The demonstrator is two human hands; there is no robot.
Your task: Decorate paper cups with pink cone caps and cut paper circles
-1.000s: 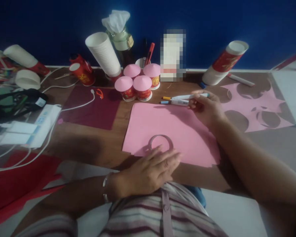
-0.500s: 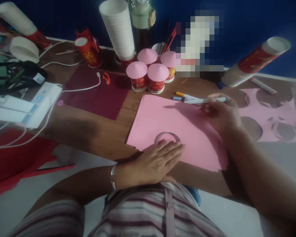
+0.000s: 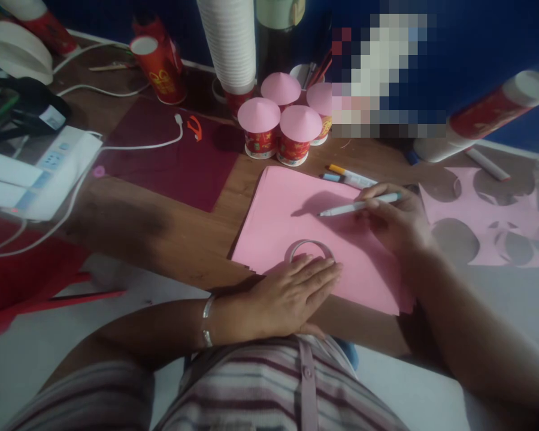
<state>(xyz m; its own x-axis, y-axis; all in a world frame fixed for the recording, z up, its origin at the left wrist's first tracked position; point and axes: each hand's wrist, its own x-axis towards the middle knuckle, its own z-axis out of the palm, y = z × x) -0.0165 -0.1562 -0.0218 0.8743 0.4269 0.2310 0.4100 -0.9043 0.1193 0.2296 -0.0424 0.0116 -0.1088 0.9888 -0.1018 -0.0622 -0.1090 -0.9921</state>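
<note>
A stack of pink paper (image 3: 278,209) lies at the table's front edge. My left hand (image 3: 296,293) rests flat over its near edge, fingers stretched out and covering part of a thin ring (image 3: 312,242) on the top sheet. Above the paper's right side, my right hand (image 3: 393,218) is closed round a white marker (image 3: 345,208), whose tip points left over the sheet. Two more markers, one with an orange end (image 3: 341,170) and one with a blue end (image 3: 331,177), lie along the far edge of the stack.
Several red cups with pink cone tops (image 3: 300,124) stand behind the paper. A tall stack of white cups (image 3: 233,48) is behind them. Cut pink paper (image 3: 480,209) lies right. At left are a dark red sheet (image 3: 170,155), cables and a power strip (image 3: 49,173).
My right hand has moved slightly down and left, and the marker's tip now points lower over the pink paper. The view has shifted a little. My left hand stays on the paper.
</note>
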